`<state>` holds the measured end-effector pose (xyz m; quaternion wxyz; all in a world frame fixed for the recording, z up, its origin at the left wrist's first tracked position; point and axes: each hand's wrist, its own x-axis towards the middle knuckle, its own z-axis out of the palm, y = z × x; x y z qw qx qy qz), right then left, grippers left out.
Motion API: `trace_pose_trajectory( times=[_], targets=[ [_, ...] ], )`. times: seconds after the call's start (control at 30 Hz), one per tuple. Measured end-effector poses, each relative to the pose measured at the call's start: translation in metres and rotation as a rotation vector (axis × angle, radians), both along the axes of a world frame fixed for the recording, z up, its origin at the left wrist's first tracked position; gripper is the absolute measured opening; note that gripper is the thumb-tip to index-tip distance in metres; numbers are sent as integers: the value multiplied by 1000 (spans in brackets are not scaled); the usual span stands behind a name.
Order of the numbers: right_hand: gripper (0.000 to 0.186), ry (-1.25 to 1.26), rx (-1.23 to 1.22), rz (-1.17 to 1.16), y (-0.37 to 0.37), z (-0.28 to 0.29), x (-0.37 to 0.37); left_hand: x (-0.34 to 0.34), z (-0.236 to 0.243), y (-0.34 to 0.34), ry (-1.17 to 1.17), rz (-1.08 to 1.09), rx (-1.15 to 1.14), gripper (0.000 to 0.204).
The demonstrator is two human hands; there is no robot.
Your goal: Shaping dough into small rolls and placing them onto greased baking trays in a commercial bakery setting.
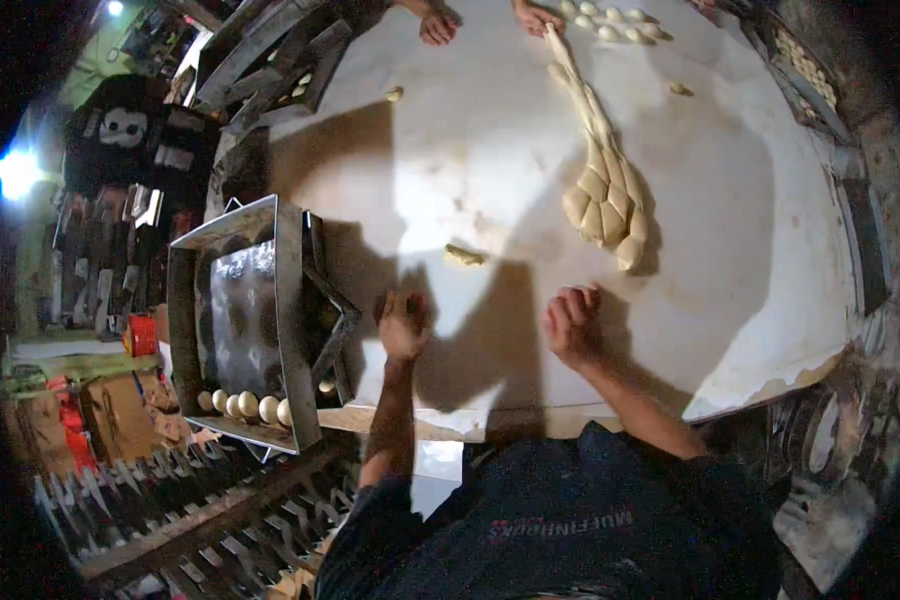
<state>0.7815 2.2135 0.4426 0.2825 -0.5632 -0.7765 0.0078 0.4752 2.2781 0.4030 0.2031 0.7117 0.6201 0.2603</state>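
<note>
Head view: both bare hands reach over a pale bench [470, 150], well apart from each other. The left hand [402, 327] is blurred, its fingers bent, and I cannot tell whether they pinch anything. The right hand [570, 325] has its fingers loosely bent and slightly apart. Just beyond the right fingers, a little to their right and apart from them, lies the long dough piece [602, 195], its near part scored or cut into wedge-like sections. Its thin end runs far ahead of those fingers to another person's hand [536, 18], which touches it. A second hand [437, 26] rests farther ahead of the left fingers, at the far edge. Between the two sets of fingers, a bit forward and nearer the left ones, lies a dough scrap [464, 256]. To the left of the left fingers, a tilted metal tray [293, 330] carries a row of dough balls [245, 404] along its lower side. Far ahead of the right fingers sit more pale balls [610, 22], near the dough's thin end.
</note>
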Motion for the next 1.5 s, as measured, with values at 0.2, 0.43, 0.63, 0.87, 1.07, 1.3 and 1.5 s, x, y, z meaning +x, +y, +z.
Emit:
trace_pose_trajectory(
  times=[0.2, 0.43, 0.63, 0.87, 1.07, 1.3, 1.5],
  targets=[
    [21, 245, -206, 81, 62, -32, -73, 53, -13, -8, 76, 30, 23, 33],
    [26, 925, -944, 103, 110, -15, -106, 61, 39, -52, -56, 97, 186, 36],
    [19, 690, -358, 398, 82, 50, -61, 111, 92, -9, -475, -71, 188, 32],
    [29, 1113, -698, 55, 23, 23, 27, 157, 60, -27, -663, -522, -54, 23],
    [34, 731, -373, -26, -42, 23, 17, 175, 89, -59, -392, -520, -160, 24],
    [31, 400, 30, -139, -51, -49, 14, 147, 74, -58, 247, -1027, -112, 22],
    [20, 451, -251, -317, -52, -56, 48, 125, 169, -24, 353, -404, -503, 61]
  ],
)
